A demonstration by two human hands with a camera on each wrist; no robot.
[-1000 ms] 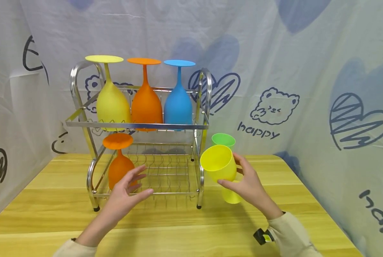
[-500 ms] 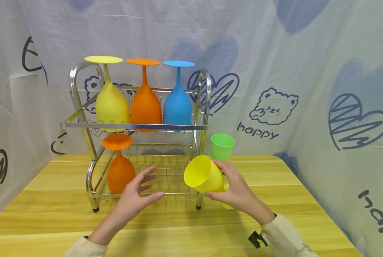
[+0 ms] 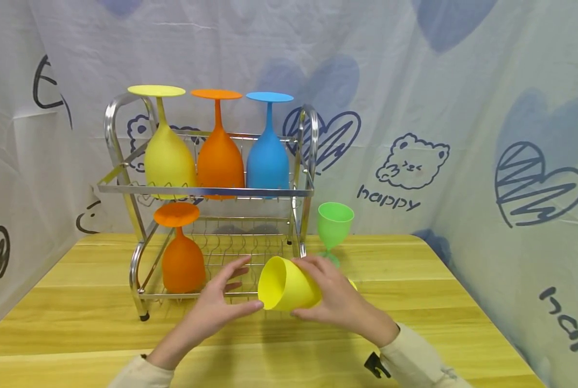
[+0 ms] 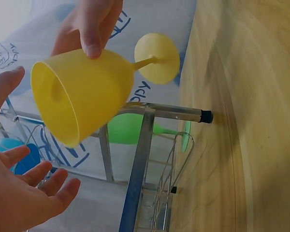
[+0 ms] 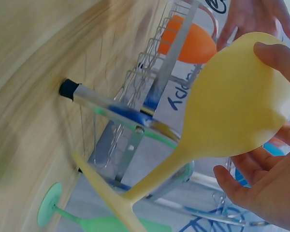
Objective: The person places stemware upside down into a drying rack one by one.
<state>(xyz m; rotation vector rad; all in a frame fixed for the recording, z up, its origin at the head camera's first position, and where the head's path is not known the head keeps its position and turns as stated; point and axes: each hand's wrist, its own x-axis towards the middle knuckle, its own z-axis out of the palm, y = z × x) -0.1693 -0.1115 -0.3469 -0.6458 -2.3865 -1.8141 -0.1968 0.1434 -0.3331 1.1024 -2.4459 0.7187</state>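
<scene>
A yellow plastic goblet (image 3: 293,285) is tilted on its side in front of the rack, its mouth toward the left. My right hand (image 3: 337,293) grips its bowl between thumb and fingers; in the right wrist view the stem and foot of the goblet (image 5: 227,101) point away from the rack. Close to the rim is my left hand (image 3: 221,299), its fingers spread and slightly bent, holding nothing. In the left wrist view a gap shows between the left hand (image 4: 29,188) and the yellow bowl (image 4: 87,92).
On the metal two-tier rack (image 3: 206,189), yellow (image 3: 169,156), orange (image 3: 221,159) and blue goblets (image 3: 268,159) stand upside down on top. Another orange goblet (image 3: 183,264) is upside down on the lower tier, left. A green goblet (image 3: 334,226) stands upright right of the rack.
The right hand has carried the yellow goblet left and down, tipping it further toward horizontal. My left hand has moved right, nearer the rim. The green goblet has come into fuller view.
</scene>
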